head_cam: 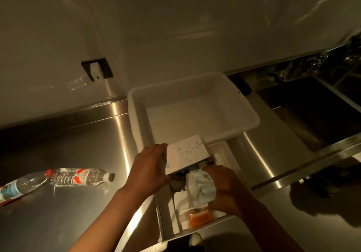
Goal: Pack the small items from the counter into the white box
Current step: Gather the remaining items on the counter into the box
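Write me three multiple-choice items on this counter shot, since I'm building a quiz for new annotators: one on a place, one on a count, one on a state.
1. Where does the white tub sit?
A. On the counter behind the open drawer
B. Inside the sink
C. On the floor

2. How many plastic bottles lie on the counter?
A. None
B. Two
C. Five

3. What is the left hand doing?
A. Hanging idle
B. Holding the speckled white box
C. Pressing the wall switch

Answers: 1 A, the tub stands on the steel counter beyond the drawer. 2 B, the near bottle and the cut-off bottle lie at left. 3 B, its fingers wrap the box's edge.
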